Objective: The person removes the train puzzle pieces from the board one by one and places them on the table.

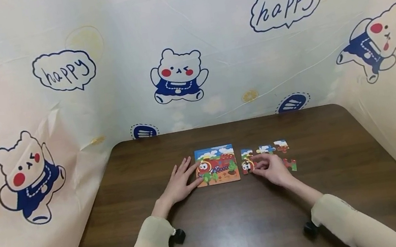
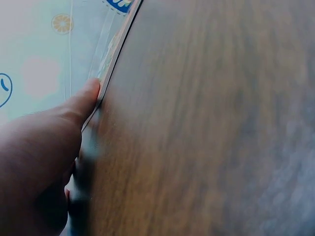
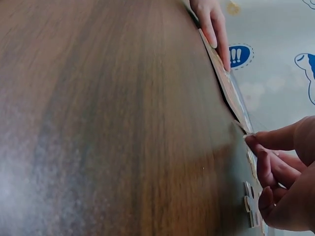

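A square picture board (image 1: pixel 223 164) shows a red cartoon train with a smiling front, under a blue sky. My left hand (image 1: pixel 178 183) rests at its left side, fingers spread and fairly straight, with thumb and fingertips over the edge; in the left wrist view the thumb (image 2: pixel 84 104) lies against that edge. To the right of the board, my right hand (image 1: pixel 275 170) pinches a jigsaw piece (image 1: pixel 247 167) printed with big white eyes between thumb and fingers. That piece lies just below a sky-coloured jigsaw piece (image 1: pixel 246 153). The right hand hides part of the pieces behind it.
Several loose jigsaw pieces lie around the right hand: a blue and white one (image 1: pixel 265 149), one with a cloud (image 1: pixel 281 144) and a red and green one (image 1: pixel 291 164). The brown wooden table (image 1: pixel 221 231) ends at a printed curtain (image 1: pixel 233 50).
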The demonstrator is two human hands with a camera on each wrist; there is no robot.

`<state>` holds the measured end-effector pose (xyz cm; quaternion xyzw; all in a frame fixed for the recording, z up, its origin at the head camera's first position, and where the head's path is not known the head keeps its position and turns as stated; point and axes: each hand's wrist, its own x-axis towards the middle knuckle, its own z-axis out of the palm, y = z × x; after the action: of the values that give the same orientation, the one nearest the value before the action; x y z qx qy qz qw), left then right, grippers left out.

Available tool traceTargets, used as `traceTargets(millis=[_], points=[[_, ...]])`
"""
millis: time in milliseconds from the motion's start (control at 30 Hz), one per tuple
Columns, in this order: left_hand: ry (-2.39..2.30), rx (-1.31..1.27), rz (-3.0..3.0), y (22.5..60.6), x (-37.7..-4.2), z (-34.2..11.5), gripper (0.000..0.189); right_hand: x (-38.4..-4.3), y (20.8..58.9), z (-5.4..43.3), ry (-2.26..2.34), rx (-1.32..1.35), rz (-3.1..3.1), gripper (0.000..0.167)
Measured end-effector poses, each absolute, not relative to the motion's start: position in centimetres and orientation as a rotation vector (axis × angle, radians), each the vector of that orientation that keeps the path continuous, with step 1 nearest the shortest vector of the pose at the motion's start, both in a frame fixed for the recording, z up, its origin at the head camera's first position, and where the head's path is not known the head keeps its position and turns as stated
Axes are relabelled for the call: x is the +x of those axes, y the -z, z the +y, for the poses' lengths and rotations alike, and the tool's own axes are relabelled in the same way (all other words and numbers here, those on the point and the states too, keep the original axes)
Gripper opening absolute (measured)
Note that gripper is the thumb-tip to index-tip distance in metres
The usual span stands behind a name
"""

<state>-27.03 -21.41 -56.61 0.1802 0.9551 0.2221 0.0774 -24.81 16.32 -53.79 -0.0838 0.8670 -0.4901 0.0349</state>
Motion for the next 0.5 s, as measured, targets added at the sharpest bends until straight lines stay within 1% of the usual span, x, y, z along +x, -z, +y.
traceTargets(millis=[233, 500], points=[[-0.688, 0.542, 2.863, 56.33, -26.84, -21.37, 0.072, -24.57, 53.52, 16.52, 1.402, -0.231, 2.669, 0.041], [-0.715, 0.553, 2.872, 56.18, -26.67, -21.20, 0.071, -24.82, 53.61, 16.61, 1.312, -0.240, 2.739, 0.037]])
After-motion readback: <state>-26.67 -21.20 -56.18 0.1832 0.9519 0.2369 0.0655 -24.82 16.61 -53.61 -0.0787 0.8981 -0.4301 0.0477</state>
